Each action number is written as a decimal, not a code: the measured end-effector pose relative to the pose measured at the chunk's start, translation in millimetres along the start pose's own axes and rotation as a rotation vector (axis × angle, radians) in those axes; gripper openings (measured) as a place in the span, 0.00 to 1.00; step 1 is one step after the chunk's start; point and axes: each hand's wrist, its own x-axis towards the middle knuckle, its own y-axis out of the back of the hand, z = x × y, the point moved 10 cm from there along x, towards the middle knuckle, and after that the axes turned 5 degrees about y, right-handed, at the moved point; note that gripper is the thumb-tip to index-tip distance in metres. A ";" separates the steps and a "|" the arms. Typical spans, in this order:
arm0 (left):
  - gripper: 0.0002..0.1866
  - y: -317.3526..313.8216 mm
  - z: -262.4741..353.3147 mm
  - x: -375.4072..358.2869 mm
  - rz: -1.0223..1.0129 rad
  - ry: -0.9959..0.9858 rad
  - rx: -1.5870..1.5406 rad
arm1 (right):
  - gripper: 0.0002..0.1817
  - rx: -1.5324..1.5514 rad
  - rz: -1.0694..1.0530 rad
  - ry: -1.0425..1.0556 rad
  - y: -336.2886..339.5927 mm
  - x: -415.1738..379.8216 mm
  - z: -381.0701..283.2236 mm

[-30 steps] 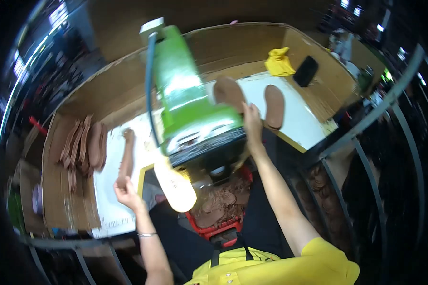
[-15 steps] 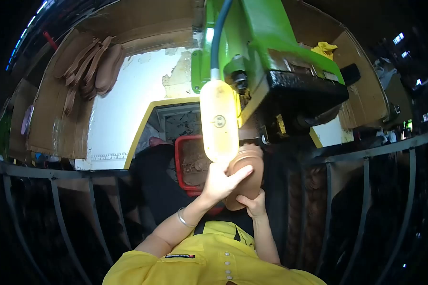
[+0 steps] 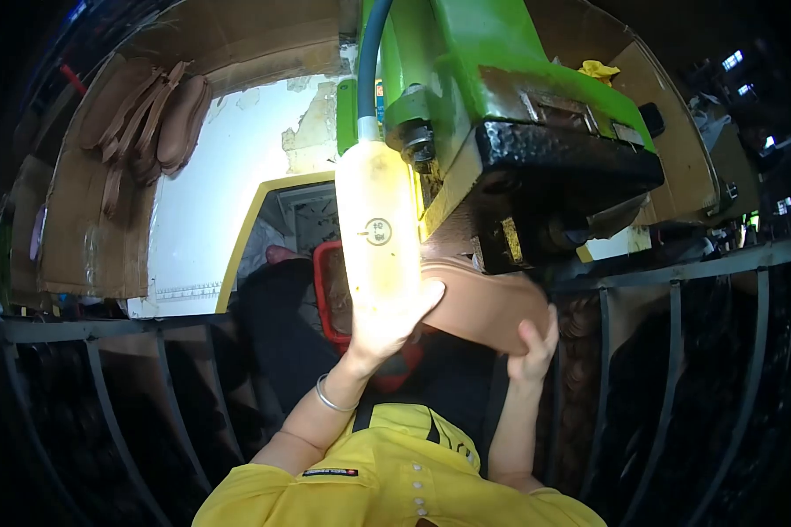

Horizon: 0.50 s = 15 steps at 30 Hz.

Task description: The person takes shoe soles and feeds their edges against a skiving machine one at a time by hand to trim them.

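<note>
A stack of brown sole-shaped pieces [image 3: 488, 307] lies crosswise between my hands, below the black head of the green machine [image 3: 501, 66]. My left hand [image 3: 385, 321] grips its left end, thumb on top; part of this hand is behind the bright lamp [image 3: 380, 228]. At the other end my right hand [image 3: 534, 344] is closed on the stack, with the thumb on the near face and fingers round the edge. The far edge of the stack is close to the machine's lower parts, and whether they touch is unclear.
More brown sole-shaped pieces [image 3: 183, 127] lean in a cardboard box [image 3: 88, 233] at the left. A red bin [image 3: 325, 303] stands below the yellow-edged white table [image 3: 198, 211]. Metal rails [image 3: 703, 270] run along both sides. A yellow cloth [image 3: 598, 70] lies at the back right.
The stack has turned from nearly upright to crosswise. My right hand has moved right and up with its end, my left hand slightly left. The camera view has shifted too.
</note>
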 end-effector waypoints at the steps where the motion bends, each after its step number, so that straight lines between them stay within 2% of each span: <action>1: 0.11 2.2 4.9 1.1 -0.001 -0.021 0.031 | 0.26 0.014 -0.015 0.014 -10.2 13.9 -10.6; 4: 0.12 15.7 8.9 -1.7 0.000 -0.010 0.076 | 0.25 0.018 -0.045 0.057 -37.5 44.0 -25.5; 6: 0.11 32.0 19.2 -2.9 0.042 -0.101 -0.044 | 0.24 0.032 -0.159 0.070 -70.1 52.7 -30.7; 8: 0.10 52.6 19.7 -9.8 0.078 -0.078 -0.022 | 0.24 0.048 -0.219 0.041 -82.4 52.5 -20.5; 10: 0.10 69.7 31.0 -14.8 0.150 -0.023 -0.034 | 0.24 0.025 -0.302 -0.031 -96.9 45.3 -5.0; 15: 0.10 118.9 -7.7 -49.9 0.142 0.142 -0.160 | 0.25 0.063 -0.405 0.035 -155.2 23.1 -20.2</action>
